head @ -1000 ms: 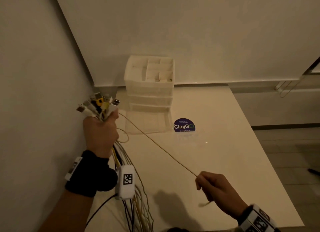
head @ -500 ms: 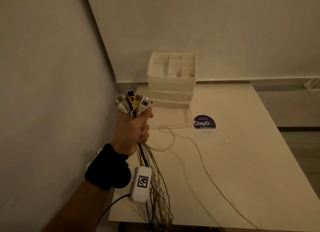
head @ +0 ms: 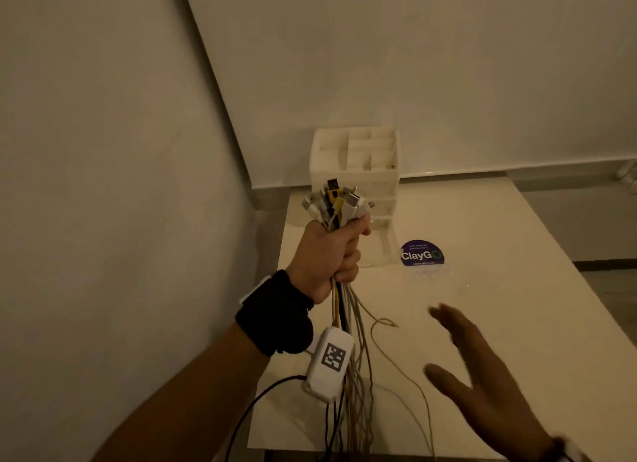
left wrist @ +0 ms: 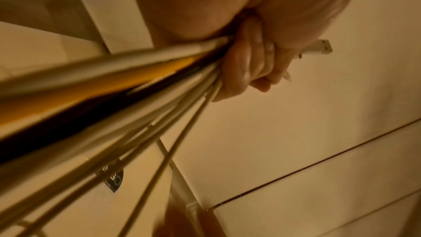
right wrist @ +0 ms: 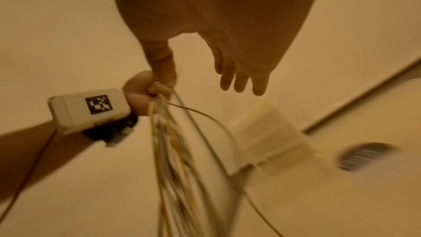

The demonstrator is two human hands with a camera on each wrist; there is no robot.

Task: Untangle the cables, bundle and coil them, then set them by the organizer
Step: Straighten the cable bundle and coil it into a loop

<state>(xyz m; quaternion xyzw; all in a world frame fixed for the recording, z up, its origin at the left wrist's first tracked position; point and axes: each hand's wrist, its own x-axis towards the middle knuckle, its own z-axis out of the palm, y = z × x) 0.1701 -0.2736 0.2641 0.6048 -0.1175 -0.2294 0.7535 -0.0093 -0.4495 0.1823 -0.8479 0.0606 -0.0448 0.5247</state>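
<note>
My left hand grips a bundle of cables upright in its fist above the table's left side. Several plug ends fan out above the fist. The white, yellow and black cords hang down past the table's front edge. One thin cable loops loose over the tabletop. My right hand hovers over the table to the right of the bundle, fingers spread, empty. The white organizer stands at the back, just behind the plugs.
A white table sits in a corner, walls to the left and behind. A round purple ClayGo sticker lies right of the organizer. A wrist camera box with a code marker hangs under my left wrist.
My right hand let go of the thin cable it had pulled taut, left the view, and has come back open. The cable now lies slack on the table. The left fist kept its grip.
</note>
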